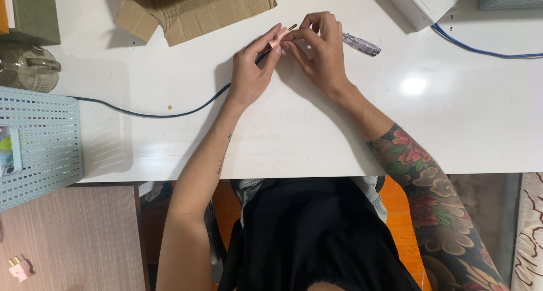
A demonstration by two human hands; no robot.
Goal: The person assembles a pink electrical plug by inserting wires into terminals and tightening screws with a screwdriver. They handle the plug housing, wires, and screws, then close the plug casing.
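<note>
Both hands, left hand (251,70) and right hand (321,53), pinch a pink plug (279,39) over the white table (294,132)

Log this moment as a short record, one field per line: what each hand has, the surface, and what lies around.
left hand: pinches a small pink plug with brass prongs, fitted to a dark cable
right hand: fingertips on the same plug, from the other side
surface: white table
beside right hand: clear-handled screwdriver, lying flat
far edge: torn cardboard, white power strip with blue cable
left side: pale blue perforated basket
lower left: spare pink plug on a wooden top
</note>
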